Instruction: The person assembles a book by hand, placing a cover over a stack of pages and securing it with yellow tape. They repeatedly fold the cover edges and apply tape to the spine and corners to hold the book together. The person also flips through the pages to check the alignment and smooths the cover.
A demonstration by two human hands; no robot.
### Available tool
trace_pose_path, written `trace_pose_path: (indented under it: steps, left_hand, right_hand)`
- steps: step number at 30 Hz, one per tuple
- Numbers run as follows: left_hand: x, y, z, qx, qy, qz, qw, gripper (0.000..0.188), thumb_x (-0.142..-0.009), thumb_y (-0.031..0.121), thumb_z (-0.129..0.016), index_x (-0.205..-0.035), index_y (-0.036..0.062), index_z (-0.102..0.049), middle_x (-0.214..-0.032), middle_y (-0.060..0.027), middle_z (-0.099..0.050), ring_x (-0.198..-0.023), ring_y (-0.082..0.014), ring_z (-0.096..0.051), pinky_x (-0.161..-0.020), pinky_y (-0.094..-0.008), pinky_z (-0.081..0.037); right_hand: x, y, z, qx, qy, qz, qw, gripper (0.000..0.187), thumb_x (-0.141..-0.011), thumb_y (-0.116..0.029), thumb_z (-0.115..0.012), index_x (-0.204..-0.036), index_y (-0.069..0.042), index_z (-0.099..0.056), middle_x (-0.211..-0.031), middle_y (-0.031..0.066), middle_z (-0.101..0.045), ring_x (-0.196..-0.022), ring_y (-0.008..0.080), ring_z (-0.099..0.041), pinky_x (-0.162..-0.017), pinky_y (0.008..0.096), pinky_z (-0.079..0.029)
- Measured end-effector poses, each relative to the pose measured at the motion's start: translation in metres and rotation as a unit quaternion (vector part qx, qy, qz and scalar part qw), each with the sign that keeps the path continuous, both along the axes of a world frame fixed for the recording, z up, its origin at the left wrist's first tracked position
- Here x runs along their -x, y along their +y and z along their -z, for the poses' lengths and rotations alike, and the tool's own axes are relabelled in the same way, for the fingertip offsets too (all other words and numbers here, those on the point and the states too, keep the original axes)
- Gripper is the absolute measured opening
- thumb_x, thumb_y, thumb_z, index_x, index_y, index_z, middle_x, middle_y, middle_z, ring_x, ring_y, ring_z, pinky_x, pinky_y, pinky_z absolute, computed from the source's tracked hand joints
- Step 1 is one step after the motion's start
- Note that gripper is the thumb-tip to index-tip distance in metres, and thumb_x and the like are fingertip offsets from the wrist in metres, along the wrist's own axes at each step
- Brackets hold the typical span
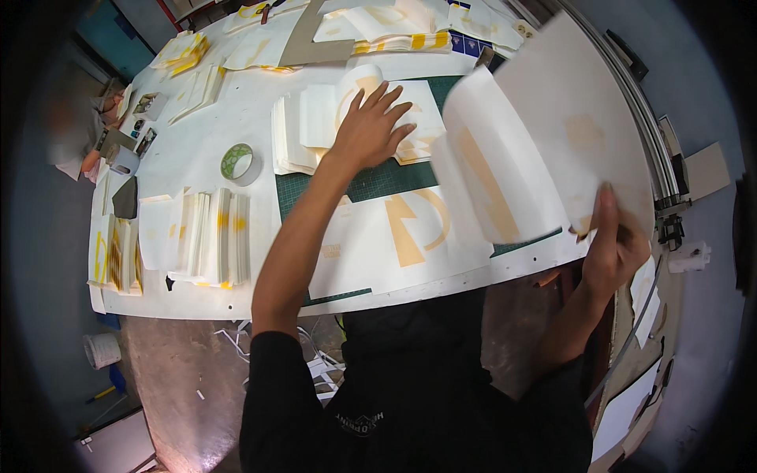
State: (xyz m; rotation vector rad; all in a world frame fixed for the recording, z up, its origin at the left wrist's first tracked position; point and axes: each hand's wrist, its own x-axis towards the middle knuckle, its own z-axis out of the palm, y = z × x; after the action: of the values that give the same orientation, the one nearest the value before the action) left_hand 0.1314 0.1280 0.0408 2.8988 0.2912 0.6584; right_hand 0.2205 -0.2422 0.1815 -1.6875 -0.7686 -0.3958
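Note:
My left hand (pixel 371 130) rests with fingers spread on a stack of folded white sheets (pixel 290 134) with pale orange print. My right hand (pixel 617 246) pinches the near edge of a large, thin white sheet (pixel 568 87), raised upright and slightly blurred at the right. To the left of that sheet, another curled sheet (pixel 505 169) with an orange shape bends up from the table. A flat printed sheet (pixel 418 232) lies in front of me, partly over a green cutting mat (pixel 378 180). My left forearm covers part of it.
A roll of tape (pixel 240 164) stands left of the mat. Yellow-marked sheet stacks (pixel 214 236) lie at the left, with more along the far side. A metal rail (pixel 643 102) runs along the right edge. Another person (pixel 79 130) sits at the far left.

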Motion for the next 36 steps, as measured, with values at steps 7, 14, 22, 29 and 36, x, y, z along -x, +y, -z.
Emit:
trace_pose_path:
  steps: [7, 14, 22, 29, 36]
  left_hand:
    - [0.0, 0.03, 0.003, -0.122, 0.198, -0.039, 0.972, 0.041, -0.105, 0.041, -0.059, -0.132, 0.0125, -0.069, -0.144, -0.0131, -0.061, -0.144, -0.0355, -0.049, -0.124, -0.0592, -0.031]
    - [0.027, 0.044, 0.074, -0.03, 0.005, -0.013, 0.999, 0.058, -0.103, 0.04, -0.065, -0.153, 0.0131, -0.053, -0.159, -0.0186, -0.05, -0.148, -0.0378, -0.044, -0.124, -0.0524, -0.034]
    - [0.049, -0.002, 0.025, -0.011, 0.105, -0.033, 0.994, 0.06, -0.106, 0.046, -0.059, -0.153, 0.009, -0.052, -0.156, -0.022, -0.051, -0.143, -0.0395, -0.049, -0.12, -0.0536, -0.038]
    - [0.06, -0.03, -0.016, 0.09, 0.208, -0.1, 0.969, 0.057, -0.098, 0.04, -0.072, -0.14, 0.0038, -0.062, -0.131, -0.0183, -0.068, -0.125, -0.0378, -0.063, -0.107, -0.0457, -0.049]
    - [0.037, -0.021, -0.003, -0.064, -0.031, -0.007, 0.997, 0.057, -0.09, 0.041, -0.08, -0.136, 0.0089, -0.068, -0.146, -0.0186, -0.061, -0.143, -0.034, -0.052, -0.118, -0.0484, -0.041]
  right_hand:
    - [-0.016, 0.083, -0.047, -0.038, -0.03, -0.113, 0.992, 0.018, -0.099, -0.009, -0.076, -0.099, 0.009, -0.077, -0.083, 0.0109, -0.076, -0.064, 0.0117, -0.068, -0.057, 0.0228, -0.049]
    - [-0.036, 0.205, 0.003, -0.227, 0.26, -0.207, 0.915, 0.027, -0.102, -0.02, -0.072, -0.096, 0.006, -0.073, -0.075, 0.0112, -0.074, -0.051, 0.0172, -0.067, -0.044, 0.0258, -0.047]
    - [-0.056, 0.257, 0.193, -0.059, 0.321, -0.136, 0.935, 0.033, -0.1, -0.024, -0.076, -0.093, 0.009, -0.075, -0.075, 0.0146, -0.075, -0.048, 0.0164, -0.067, -0.047, 0.0298, -0.052]
    - [-0.046, 0.236, 0.202, 0.137, 0.174, -0.122, 0.967, 0.031, -0.092, -0.024, -0.079, -0.098, 0.007, -0.077, -0.088, 0.0213, -0.079, -0.076, 0.0312, -0.079, -0.071, 0.0405, -0.06]
    - [-0.052, 0.223, 0.192, 0.198, 0.21, -0.179, 0.941, 0.04, -0.087, -0.03, -0.084, -0.105, 0.006, -0.077, -0.099, 0.0233, -0.079, -0.091, 0.0349, -0.079, -0.08, 0.0444, -0.06]
